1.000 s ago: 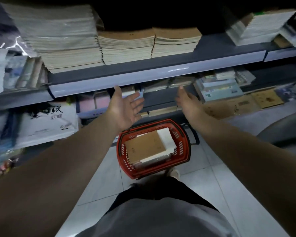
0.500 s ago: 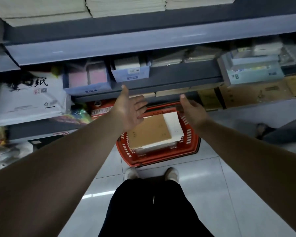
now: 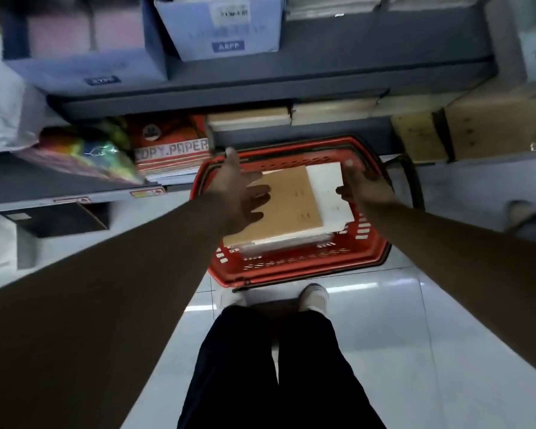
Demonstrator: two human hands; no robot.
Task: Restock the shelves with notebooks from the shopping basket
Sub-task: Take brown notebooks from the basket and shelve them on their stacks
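A red shopping basket (image 3: 294,267) stands on the floor below the shelves. Inside lies a stack of notebooks with a brown-covered one (image 3: 291,199) on top and a white one (image 3: 328,190) beside it. My left hand (image 3: 239,193) hovers open over the stack's left side, fingers spread. My right hand (image 3: 362,187) is open at the stack's right edge, fingers close to the white notebook. Neither hand holds anything.
Grey shelves (image 3: 260,88) rise behind the basket with blue boxes (image 3: 223,29), a pack of copy paper (image 3: 171,147) and cardboard boxes (image 3: 495,128). My feet (image 3: 313,298) stand just in front of the basket on the pale tiled floor. Another person's foot (image 3: 526,215) shows at right.
Both hands dropped from the shelf level down to the basket. The view tilted downward, so the upper shelves left the frame.
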